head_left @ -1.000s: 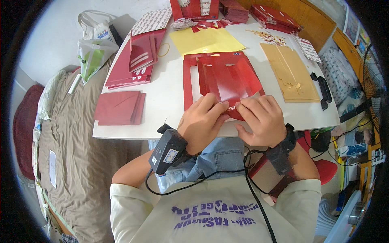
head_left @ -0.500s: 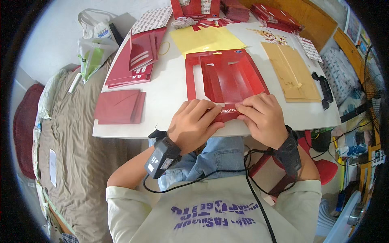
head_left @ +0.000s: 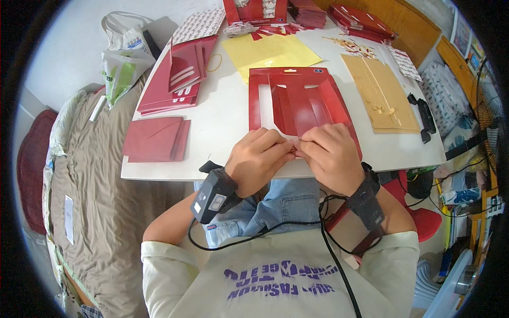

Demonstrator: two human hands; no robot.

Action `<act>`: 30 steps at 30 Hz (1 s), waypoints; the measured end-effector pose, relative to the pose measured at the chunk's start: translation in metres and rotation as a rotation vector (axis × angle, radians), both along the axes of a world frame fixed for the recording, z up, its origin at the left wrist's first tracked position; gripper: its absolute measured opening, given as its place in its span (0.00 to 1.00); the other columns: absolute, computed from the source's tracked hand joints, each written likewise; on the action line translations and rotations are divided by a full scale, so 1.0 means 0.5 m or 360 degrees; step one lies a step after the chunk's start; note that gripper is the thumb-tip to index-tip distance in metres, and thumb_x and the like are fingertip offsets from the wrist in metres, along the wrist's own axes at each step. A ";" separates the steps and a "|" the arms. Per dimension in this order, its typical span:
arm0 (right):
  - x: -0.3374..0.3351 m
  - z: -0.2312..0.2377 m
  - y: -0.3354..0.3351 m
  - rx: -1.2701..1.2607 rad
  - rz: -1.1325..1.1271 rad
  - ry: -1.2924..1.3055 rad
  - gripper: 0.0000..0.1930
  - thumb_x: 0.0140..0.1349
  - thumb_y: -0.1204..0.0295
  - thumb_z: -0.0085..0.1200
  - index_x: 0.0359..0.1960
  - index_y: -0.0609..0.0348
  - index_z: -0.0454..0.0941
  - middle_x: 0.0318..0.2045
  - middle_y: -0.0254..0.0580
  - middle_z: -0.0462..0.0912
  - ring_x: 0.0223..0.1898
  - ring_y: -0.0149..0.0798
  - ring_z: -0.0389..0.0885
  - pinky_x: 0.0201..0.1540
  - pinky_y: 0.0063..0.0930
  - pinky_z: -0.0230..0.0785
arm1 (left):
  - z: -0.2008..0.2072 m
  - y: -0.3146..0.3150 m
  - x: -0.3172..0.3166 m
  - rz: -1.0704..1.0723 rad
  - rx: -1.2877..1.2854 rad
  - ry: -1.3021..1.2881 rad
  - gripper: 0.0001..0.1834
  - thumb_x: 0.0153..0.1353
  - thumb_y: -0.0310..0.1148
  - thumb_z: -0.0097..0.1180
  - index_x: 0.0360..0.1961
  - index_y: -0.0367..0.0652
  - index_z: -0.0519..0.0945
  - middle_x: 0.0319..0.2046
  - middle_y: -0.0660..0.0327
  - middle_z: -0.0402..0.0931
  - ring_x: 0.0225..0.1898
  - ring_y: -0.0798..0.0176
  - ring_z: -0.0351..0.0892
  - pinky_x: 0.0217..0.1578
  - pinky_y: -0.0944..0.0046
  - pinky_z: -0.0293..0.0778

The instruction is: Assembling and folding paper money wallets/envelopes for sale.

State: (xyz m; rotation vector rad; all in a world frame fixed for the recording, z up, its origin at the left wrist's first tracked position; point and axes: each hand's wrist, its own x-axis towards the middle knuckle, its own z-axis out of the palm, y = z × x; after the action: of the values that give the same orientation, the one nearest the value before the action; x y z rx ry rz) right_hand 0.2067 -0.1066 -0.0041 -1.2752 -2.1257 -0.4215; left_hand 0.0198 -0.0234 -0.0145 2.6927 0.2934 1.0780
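A red cardboard box (head_left: 305, 108) with a window cut-out lies open on the table, its side panels partly raised. My left hand (head_left: 259, 159) is closed in a pinch at the box's near edge. Close beside it, almost touching, my right hand (head_left: 331, 158) pinches the same edge with thumb and fingers. The fingers cover most of this near flap, so its fold is hidden.
Red folders (head_left: 183, 71) and envelopes (head_left: 154, 140) lie at the left. A yellow sheet (head_left: 265, 53) is behind the box. Brown envelopes (head_left: 376, 90) and black clip-like pieces (head_left: 424, 116) are at the right. Red stacks (head_left: 363, 24) stand at the back.
My right hand has moved left, and my fingertips now nearly meet at the box's near edge. The box has shifted and turned slightly to the right.
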 end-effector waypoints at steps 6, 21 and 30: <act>0.009 0.000 0.005 0.0007 0.0094 -0.0024 0.05 0.48 0.76 0.55 0.29 0.58 0.75 0.31 0.36 0.73 0.34 0.39 0.72 0.38 0.35 0.63 | 0.011 0.009 -0.025 0.0021 -0.0074 0.0027 0.19 0.48 0.32 0.68 0.42 0.38 0.82 0.38 0.57 0.77 0.41 0.54 0.76 0.44 0.57 0.70; -0.020 -0.003 0.011 0.0059 0.0039 0.0060 0.10 0.48 0.75 0.57 0.35 0.58 0.75 0.33 0.34 0.73 0.35 0.38 0.73 0.38 0.35 0.62 | -0.006 0.028 -0.037 0.0052 -0.0055 0.0014 0.18 0.49 0.31 0.66 0.44 0.45 0.84 0.42 0.65 0.78 0.44 0.59 0.72 0.46 0.59 0.65; -0.022 -0.006 0.014 0.0028 0.0017 0.0010 0.08 0.51 0.74 0.55 0.35 0.57 0.78 0.32 0.33 0.74 0.36 0.36 0.73 0.39 0.33 0.63 | 0.003 0.021 -0.053 -0.0064 -0.0345 -0.0021 0.17 0.50 0.25 0.64 0.44 0.38 0.82 0.45 0.54 0.76 0.46 0.54 0.73 0.50 0.57 0.70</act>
State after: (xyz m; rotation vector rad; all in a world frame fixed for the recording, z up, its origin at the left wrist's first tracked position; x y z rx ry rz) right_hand 0.1957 -0.0997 -0.0070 -1.2535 -2.1179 -0.4304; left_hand -0.0069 -0.0129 -0.0130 2.4882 0.3319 0.9906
